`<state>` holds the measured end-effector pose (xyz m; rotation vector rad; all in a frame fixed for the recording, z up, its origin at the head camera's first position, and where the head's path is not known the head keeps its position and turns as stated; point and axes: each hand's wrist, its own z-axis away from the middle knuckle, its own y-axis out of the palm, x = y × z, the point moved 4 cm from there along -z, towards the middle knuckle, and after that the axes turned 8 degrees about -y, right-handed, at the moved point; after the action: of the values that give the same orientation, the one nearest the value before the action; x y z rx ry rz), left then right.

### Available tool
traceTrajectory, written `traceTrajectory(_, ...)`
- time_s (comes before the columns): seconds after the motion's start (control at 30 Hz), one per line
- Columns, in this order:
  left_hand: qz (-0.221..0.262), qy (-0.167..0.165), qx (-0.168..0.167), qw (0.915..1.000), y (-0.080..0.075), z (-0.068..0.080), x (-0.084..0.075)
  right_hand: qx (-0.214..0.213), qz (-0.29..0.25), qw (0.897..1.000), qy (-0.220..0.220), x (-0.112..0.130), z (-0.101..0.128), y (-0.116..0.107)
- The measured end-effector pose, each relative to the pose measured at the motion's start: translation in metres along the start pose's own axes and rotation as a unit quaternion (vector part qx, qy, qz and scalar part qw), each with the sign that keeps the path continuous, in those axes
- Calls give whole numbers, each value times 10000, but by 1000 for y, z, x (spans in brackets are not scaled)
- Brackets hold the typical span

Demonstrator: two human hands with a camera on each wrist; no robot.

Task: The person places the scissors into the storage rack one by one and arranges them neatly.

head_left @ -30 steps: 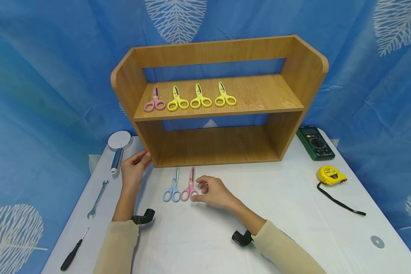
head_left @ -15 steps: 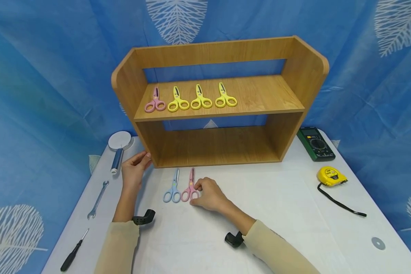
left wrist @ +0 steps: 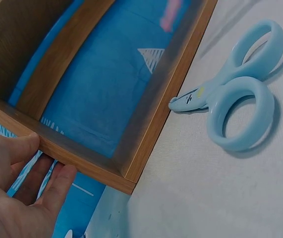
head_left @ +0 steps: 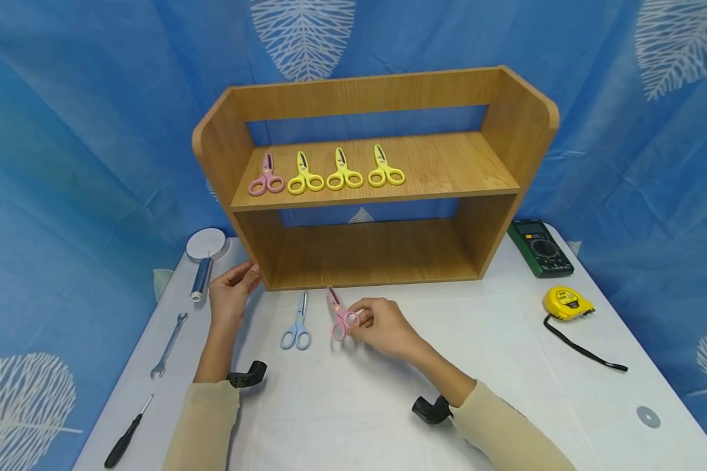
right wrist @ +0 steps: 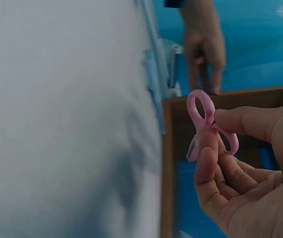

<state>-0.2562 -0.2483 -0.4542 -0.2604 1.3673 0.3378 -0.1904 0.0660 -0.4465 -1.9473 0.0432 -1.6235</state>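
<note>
The right wrist view is cutting off the blades of the pink scissors [right wrist: 208, 124], showing only the handle loops that the right hand [head_left: 383, 325] is pinching; the head view is showing them lifted off the white table [head_left: 507, 366]. The left hand [head_left: 231, 296], fingers relaxed, is touching the wooden shelf [head_left: 507, 124] at its lower left corner. One blue pair [head_left: 297, 323] is lying on the table; four pairs, one pink [head_left: 266, 175] and three yellow [head_left: 345, 170], are lying on the shelf.

Small pink scissors [head_left: 340, 316], closed, tilted, lifted off table [head_left: 507, 366]
</note>
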Motion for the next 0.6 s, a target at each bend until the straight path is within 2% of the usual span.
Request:
traceTrajectory(0.17,-10,21,4,10000,0,0,0,39,-89,9994,-335,29,15,-36)
traceTrajectory(0.33,-7,28,7,10000,0,0,-1,-10,100,9973,-721,65,27,-84)
traceTrajectory(0.47,54,43,13,10000,0,0,-1,-364,254,9958,-795,90,28,-130)
traceTrajectory(0.6,51,45,-12,10000,0,0,0,-906,583,9920,-659,107,20,-176)
